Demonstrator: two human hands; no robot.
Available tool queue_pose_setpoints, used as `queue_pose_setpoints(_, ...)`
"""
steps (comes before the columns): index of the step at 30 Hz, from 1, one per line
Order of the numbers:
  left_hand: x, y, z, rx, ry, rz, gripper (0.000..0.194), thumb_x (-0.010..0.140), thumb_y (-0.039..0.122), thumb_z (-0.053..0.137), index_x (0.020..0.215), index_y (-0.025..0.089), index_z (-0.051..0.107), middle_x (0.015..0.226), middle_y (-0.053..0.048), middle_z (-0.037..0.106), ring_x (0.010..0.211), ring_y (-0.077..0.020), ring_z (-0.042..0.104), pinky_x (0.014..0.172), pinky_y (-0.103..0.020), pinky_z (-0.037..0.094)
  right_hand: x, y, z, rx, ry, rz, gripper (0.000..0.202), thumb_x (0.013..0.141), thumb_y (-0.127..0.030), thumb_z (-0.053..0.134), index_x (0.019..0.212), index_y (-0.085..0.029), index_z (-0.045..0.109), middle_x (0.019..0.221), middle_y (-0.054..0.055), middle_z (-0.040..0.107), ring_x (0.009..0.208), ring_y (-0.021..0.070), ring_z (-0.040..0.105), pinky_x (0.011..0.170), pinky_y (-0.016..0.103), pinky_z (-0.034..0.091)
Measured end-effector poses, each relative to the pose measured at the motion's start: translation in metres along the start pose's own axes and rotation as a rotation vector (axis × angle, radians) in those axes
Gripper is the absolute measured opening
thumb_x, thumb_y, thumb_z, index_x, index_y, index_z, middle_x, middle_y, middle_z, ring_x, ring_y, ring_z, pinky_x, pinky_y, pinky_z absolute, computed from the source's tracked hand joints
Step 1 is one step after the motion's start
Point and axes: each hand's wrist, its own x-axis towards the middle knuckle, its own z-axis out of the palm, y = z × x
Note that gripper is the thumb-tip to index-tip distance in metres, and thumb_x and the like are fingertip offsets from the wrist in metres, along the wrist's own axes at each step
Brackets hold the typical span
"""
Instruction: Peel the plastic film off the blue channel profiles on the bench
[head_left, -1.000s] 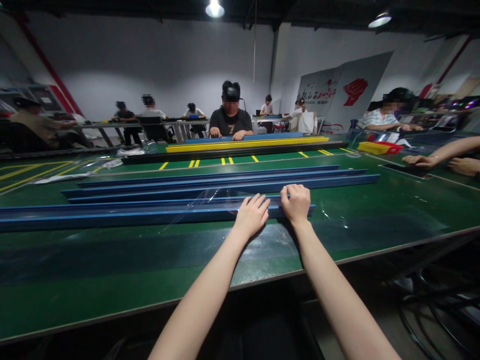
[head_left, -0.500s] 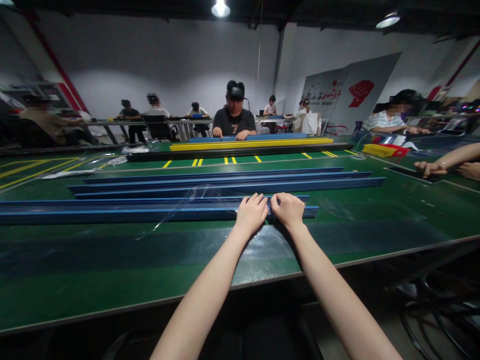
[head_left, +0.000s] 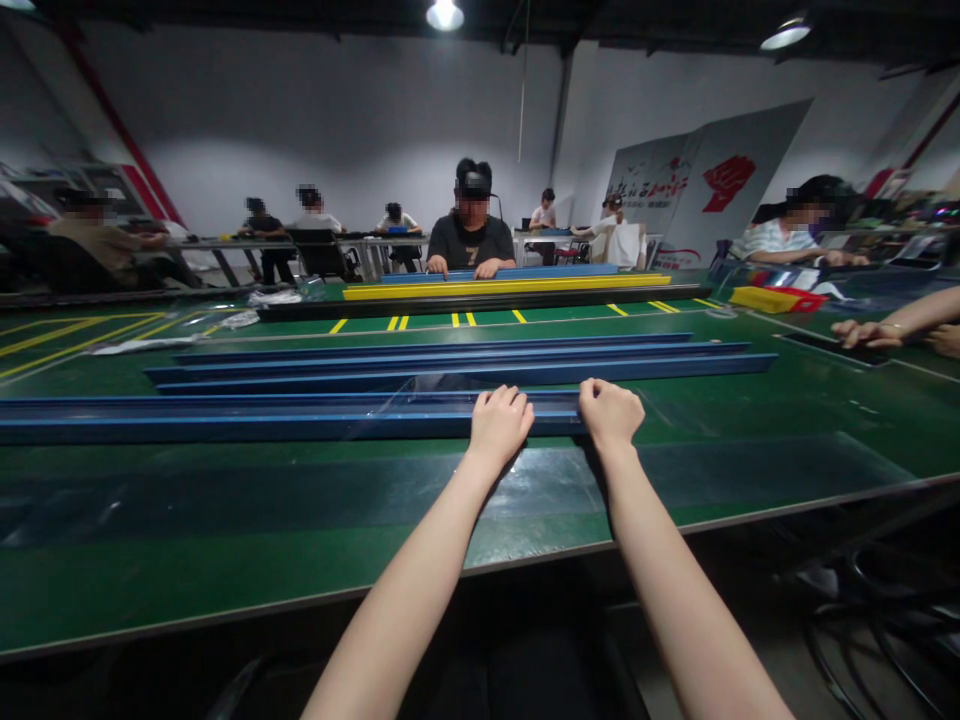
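Note:
A long blue channel strip [head_left: 247,430] with raised edges lies across the green table in front of me. Curled over it near its right part is my left hand [head_left: 501,420], closed, the fingertips hidden behind the far edge. My right hand [head_left: 613,412] is closed in a fist around the strip's right end and covers that end. Thin clear film [head_left: 405,395] lies crumpled over the strip to the left of my hands. Between the strip and the near table edge, a wide flat band of clear film [head_left: 225,500] is spread out.
Several more blue strips [head_left: 465,375] lie parallel just beyond. Farther back are a yellow strip [head_left: 510,287] and a black one [head_left: 487,302], with a person [head_left: 471,240] seated behind them. At right, a co-worker's hand [head_left: 862,333] rests by a dark flat object.
My right hand has slid right along the blue strip to its end, widening the gap between my hands. My left hand has stayed nearly in place. The view has shifted slightly.

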Motion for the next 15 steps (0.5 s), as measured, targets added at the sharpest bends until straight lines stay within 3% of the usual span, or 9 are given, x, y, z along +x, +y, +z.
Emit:
queue_pose_setpoints(6,0.000,0.002,0.002,0.054,0.004,-0.110,0.030,0.086,0.032,0.039,0.098,0.017,0.061,0.113,-0.009,0.059,0.108,-0.0253,0.050,0.087,-0.041,0.037,-0.003,-0.001,0.001,-0.013,0.076,-0.139,0.041,0.081,-0.027,0.032,0.071,-0.013,0.069,0.065,0.012,0.066,0.057,0.0164,0.055,0.062,0.029,0.031)
queue_pose_setpoints(13,0.000,0.003,0.003,0.053,-0.010,-0.092,0.033,0.086,0.033,0.038,0.101,0.015,0.060,0.113,-0.010,0.059,0.109,-0.0249,0.050,0.088,-0.040,0.037,-0.018,-0.022,-0.003,0.060,-0.014,-0.426,0.039,0.082,-0.029,0.033,0.064,-0.016,0.064,0.069,0.008,0.066,0.060,0.0142,0.055,0.056,0.026,0.027)
queue_pose_setpoints(15,0.000,0.002,0.003,0.044,-0.004,-0.092,0.032,0.086,0.033,0.037,0.101,0.015,0.060,0.113,-0.010,0.059,0.108,-0.0244,0.050,0.088,-0.039,0.037,-0.020,-0.026,-0.004,0.083,-0.024,-0.433,0.038,0.082,-0.030,0.033,0.064,-0.017,0.064,0.069,0.007,0.066,0.062,0.0140,0.056,0.056,0.025,0.026)
